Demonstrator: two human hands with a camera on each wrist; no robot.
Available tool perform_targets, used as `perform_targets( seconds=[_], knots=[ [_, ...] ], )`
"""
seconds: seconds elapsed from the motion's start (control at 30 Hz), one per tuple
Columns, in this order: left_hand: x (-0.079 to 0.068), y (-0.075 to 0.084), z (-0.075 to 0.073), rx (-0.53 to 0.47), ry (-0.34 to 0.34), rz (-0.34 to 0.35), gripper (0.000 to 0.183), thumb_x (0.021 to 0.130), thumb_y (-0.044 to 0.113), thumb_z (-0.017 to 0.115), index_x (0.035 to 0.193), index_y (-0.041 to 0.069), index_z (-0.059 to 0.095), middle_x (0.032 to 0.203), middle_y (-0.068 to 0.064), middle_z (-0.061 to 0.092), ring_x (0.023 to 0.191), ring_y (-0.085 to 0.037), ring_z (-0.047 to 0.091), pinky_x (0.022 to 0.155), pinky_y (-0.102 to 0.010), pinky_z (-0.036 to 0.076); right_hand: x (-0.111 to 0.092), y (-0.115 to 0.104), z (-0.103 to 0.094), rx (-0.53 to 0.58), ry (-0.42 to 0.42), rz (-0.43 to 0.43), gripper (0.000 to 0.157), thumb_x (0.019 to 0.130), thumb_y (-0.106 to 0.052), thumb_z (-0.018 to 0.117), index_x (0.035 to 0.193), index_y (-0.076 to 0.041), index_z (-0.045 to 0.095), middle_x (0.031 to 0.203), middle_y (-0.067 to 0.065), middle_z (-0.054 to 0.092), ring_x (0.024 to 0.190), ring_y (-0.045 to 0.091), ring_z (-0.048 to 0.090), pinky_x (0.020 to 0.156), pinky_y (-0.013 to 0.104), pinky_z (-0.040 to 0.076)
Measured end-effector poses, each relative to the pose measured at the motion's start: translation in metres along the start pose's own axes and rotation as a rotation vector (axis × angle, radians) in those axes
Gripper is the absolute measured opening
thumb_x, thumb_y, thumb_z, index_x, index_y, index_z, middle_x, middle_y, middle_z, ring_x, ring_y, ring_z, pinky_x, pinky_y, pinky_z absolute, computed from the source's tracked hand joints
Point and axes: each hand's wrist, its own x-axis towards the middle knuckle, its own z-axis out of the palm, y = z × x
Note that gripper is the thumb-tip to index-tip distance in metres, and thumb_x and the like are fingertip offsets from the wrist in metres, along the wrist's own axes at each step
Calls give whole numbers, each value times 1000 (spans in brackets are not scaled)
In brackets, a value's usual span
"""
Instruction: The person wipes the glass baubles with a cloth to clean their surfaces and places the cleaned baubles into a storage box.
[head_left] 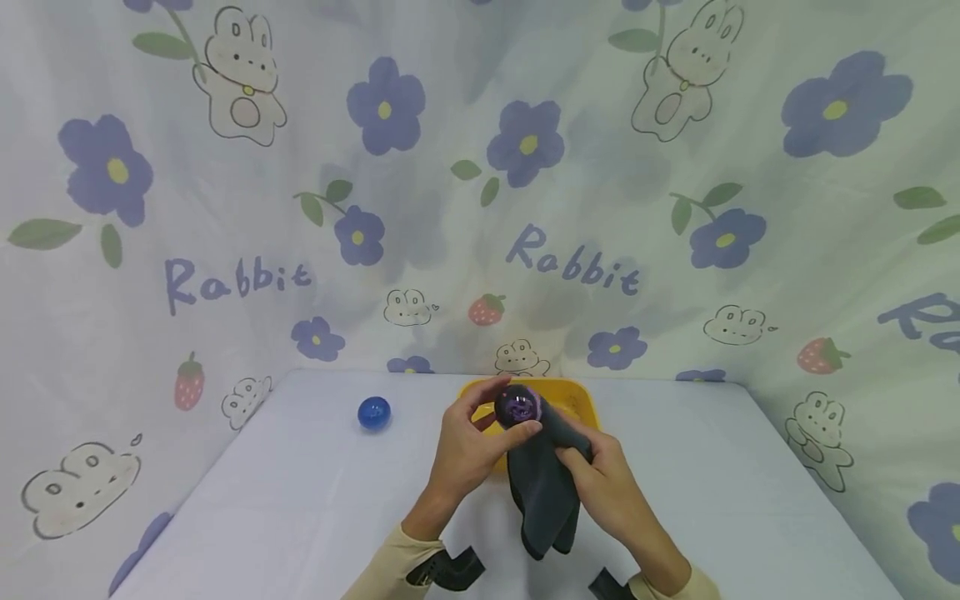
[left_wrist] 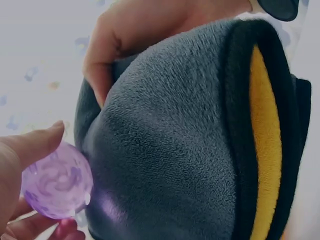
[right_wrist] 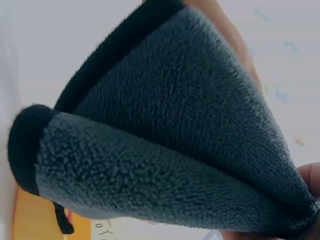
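Observation:
A translucent purple ball with a swirl inside is held between the thumb and fingers of my left hand. In the left wrist view the same ball shows at the lower left, right beside the cloth. My right hand grips a grey plush cloth with dark edging, bunched and hanging down in folds. A yellow underside shows where the cloth folds open in the left wrist view. Much of the right wrist view is filled by the cloth, which hides most of that hand.
Behind the hands stands a yellow tray, partly covered by them and the cloth. A blue ball lies on the white table to the left. A patterned curtain hangs behind the table.

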Motion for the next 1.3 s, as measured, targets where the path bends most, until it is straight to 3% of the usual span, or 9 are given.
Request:
perform_targets(
  seconds=[0.13,0.43,0.53,0.67,0.77,0.87,0.97,1.13,1.3],
  knots=[
    [1,-1,-2,5,-3,-20,53,82,31,88,131,22,68,126,2,70,115,-20,64,105,-53,56,-3,-5,2,9,28,31,52,102,-2,46,154,-6,48,157,14,51,139,35,56,106,42,55],
    [4,-1,-3,37,-68,-109,52,80,36,90,125,18,71,113,-1,76,106,-21,70,94,-43,61,-8,-10,6,-21,113,7,54,102,1,46,152,-17,52,153,18,55,128,38,65,96,44,61],
    [4,-1,-3,25,-116,-116,50,79,34,91,122,17,74,109,-3,78,105,-25,72,89,-35,62,-8,-8,7,-43,126,-54,57,100,4,46,151,-19,54,154,14,55,127,35,66,97,43,61],
    [3,-1,-3,19,-187,-93,47,80,31,91,122,15,75,109,-5,79,104,-27,74,87,-26,62,-6,-4,7,-101,114,-178,60,97,10,46,149,-18,56,158,2,52,141,29,56,106,44,54],
    [2,1,-4,21,-232,-67,46,82,28,89,124,15,75,113,-6,79,103,-23,74,86,-24,63,-4,-2,6,-144,103,-253,62,95,12,46,147,-18,59,158,-3,52,149,23,46,112,33,47],
    [2,4,-4,19,-269,-43,46,82,27,89,124,16,75,115,-6,78,100,-18,73,85,-26,64,-2,0,2,-135,86,-286,63,94,13,46,146,-19,60,158,-1,53,149,21,45,113,20,43],
    [2,8,-4,1,-299,-33,48,80,26,90,125,17,75,117,-4,77,97,-15,74,83,-27,65,0,2,-3,-88,68,-262,63,96,12,44,146,-22,60,155,2,56,141,19,55,106,15,49],
    [-1,11,-4,-50,-317,-33,54,80,23,91,130,15,72,122,-5,74,98,-16,75,82,-28,65,1,3,-9,-24,57,-183,57,100,7,43,148,-21,58,147,12,61,118,14,67,94,21,58],
    [-4,12,-4,-60,-291,10,58,81,22,90,134,9,69,128,-11,71,104,-22,75,82,-29,65,2,3,-11,28,45,-162,52,102,3,42,149,-13,56,146,19,61,119,11,68,92,21,59]
  ],
)
